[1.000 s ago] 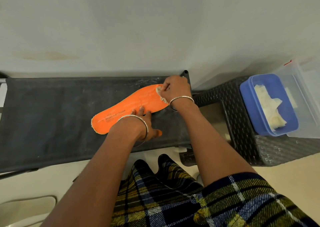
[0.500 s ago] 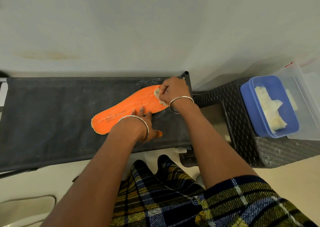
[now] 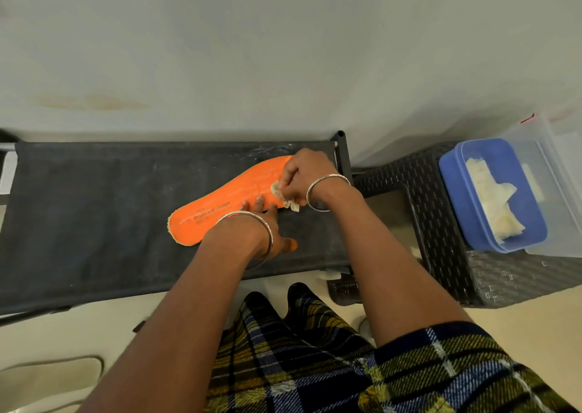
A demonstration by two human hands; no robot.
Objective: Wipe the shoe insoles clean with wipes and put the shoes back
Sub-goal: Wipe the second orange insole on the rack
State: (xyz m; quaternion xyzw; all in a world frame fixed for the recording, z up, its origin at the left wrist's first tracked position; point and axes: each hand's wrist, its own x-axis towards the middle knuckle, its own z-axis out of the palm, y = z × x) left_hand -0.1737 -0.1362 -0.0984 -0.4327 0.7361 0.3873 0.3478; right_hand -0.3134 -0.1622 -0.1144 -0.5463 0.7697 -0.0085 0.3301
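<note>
1. Our right hand (image 3: 304,170) sits at about two o'clock from the middle of the view, fingers curled tight and knuckles up. It pinches a crumpled, soiled wipe (image 3: 277,189) and bears it down on the orange insole (image 3: 226,204).
2. The wipe shows at the hand's seven o'clock, bunched under the fingertips. A small tail of it pokes out towards the wrist, past the insole's near edge.
3. Our left hand (image 3: 270,223) is not gripping anything. Its fingers (image 3: 259,201) lie straight and flat on the middle of the insole, pinning it down. The thumb is spread away at five o'clock and rests on the black fabric shelf (image 3: 94,208).
4. The insole lies flat on the shelf, printed side up, running slantwise from eight o'clock (heel) to two o'clock (toe). The toe end is under the right hand, and the heel lies bare at nine o'clock of the left wrist.
5. Each wrist carries a thin silver bangle (image 3: 327,177).
6. At three o'clock of the shelf stands a dark wicker stool (image 3: 447,286). On it is a blue tub (image 3: 447,176) holding a heap of pale wipes (image 3: 491,198). A clear lid (image 3: 563,198) lies just beside the tub at its three o'clock.
7. Plaid cloth (image 3: 315,365) fills the view at six o'clock.
</note>
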